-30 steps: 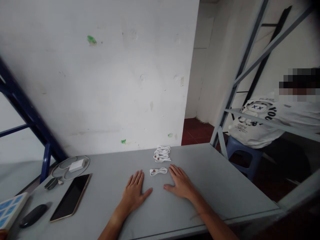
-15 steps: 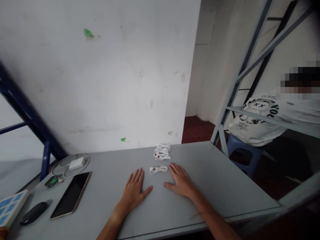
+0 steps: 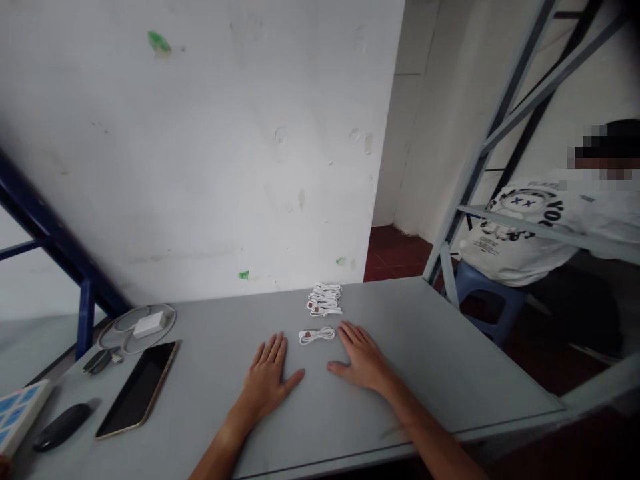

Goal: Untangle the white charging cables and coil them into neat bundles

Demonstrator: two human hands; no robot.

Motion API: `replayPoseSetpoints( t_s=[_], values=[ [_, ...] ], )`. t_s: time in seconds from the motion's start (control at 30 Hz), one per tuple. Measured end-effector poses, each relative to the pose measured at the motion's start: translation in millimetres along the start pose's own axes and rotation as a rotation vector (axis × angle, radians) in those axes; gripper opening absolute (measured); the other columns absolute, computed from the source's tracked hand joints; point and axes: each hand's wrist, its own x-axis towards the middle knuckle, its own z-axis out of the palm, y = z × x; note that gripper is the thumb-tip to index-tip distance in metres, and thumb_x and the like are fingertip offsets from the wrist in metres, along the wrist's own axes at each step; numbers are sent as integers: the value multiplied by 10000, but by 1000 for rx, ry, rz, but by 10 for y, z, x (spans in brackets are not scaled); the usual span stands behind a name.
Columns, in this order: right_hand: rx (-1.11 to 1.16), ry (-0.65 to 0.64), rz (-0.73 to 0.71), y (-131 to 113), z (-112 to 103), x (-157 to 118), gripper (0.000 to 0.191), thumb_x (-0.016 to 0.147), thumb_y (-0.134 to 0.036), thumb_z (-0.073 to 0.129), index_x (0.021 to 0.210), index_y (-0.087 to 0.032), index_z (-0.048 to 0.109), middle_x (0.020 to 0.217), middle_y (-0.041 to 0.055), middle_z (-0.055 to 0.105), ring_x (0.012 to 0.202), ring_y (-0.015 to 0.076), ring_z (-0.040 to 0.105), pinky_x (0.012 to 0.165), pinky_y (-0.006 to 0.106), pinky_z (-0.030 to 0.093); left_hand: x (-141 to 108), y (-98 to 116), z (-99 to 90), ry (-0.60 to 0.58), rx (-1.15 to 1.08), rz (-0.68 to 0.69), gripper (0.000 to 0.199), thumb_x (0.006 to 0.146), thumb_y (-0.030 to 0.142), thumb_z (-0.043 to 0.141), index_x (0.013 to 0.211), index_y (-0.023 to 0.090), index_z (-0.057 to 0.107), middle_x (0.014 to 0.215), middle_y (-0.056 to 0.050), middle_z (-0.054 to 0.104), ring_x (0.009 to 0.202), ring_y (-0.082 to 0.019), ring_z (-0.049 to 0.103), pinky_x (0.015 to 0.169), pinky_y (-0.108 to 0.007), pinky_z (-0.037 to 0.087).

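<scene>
My left hand [image 3: 267, 373] lies flat on the grey table [image 3: 210, 400], palm down, thumb spread towards the middle, holding nothing. Opposite it, my right hand [image 3: 361, 355] also rests flat with its thumb out and nothing in it. A single coiled white cable [image 3: 323, 335] with a brown band lies between the hands, just beyond the thumbs. The right fingertips are close to that coil; whether they touch it I cannot tell. Further back, near the wall, sits a row of several similar coiled white cables [image 3: 325, 300].
On the left are a black tablet-like device [image 3: 137, 390], a dark mouse [image 3: 63, 427], a white power adapter [image 3: 150, 324] with its cord, a small dark device [image 3: 99, 360] and a blue-and-white box [image 3: 20, 413]. A person [image 3: 530, 227] sits on a blue stool [image 3: 480, 300] beyond the metal frame [image 3: 470, 180].
The camera view has shifted slightly. Both hands and the cables stay in place on the table. A green light on the small dark device no longer shows.
</scene>
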Motion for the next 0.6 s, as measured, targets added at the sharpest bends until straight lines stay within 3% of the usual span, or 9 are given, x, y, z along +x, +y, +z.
replayPoseSetpoints(
  t_s=[0.2,0.37,0.47,0.6],
  values=[
    [-11,26,-17,20,14,-3,915,674,-698,519,1389,-183,275,1488,145,300,1366,321,245,1122,442,133,-14,-11,31,6,-3,-9,856,966,735,426,1610,172,402,1658,-142,383,1528,-347,393,1255,-533,326],
    [13,137,18,-44,61,135,839,683,-662,559,1356,-220,326,1406,120,421,1267,332,364,1068,450,229,86,40,71,48,-80,-40,820,977,685,462,1598,153,399,1639,-163,433,1528,-360,391,1256,-560,317],
    [27,151,-19,-138,77,308,596,775,-544,548,1288,-270,418,1331,69,502,1199,302,422,1024,416,278,310,126,99,83,-204,-20,714,1014,563,471,1581,137,391,1606,-183,477,1495,-340,442,1227,-538,379],
    [47,148,-82,-214,138,537,223,846,-377,513,999,-243,605,1076,53,629,1052,267,515,932,378,372,668,240,165,149,-427,114,469,1030,327,435,1473,179,485,1412,-162,638,1319,-277,603,1136,-482,492]
  ],
)
